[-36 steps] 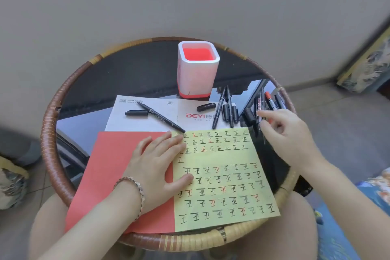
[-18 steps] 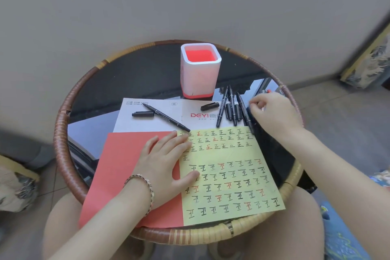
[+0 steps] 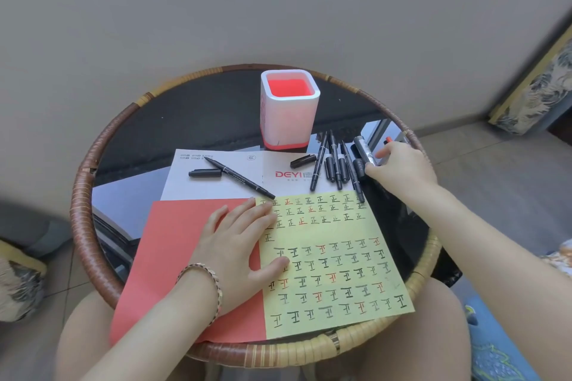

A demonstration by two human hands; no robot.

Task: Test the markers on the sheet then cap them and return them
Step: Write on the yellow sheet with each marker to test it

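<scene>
Meanwhile, the left hand [image 3: 238, 244] lies flat, fingers spread, on the yellow sheet [image 3: 337, 260], as the right hand's [image 3: 399, 164] fingers close around a thick marker [image 3: 362, 148] among crowded pens, risking scattering them across the tabletop [image 3: 185, 114].

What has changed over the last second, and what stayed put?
The right hand shifted back along the marker cluster and now pinches a thick black marker. The left hand stayed flat on the yellow sheet; the uncapped pen and pen cup did not move.
</scene>
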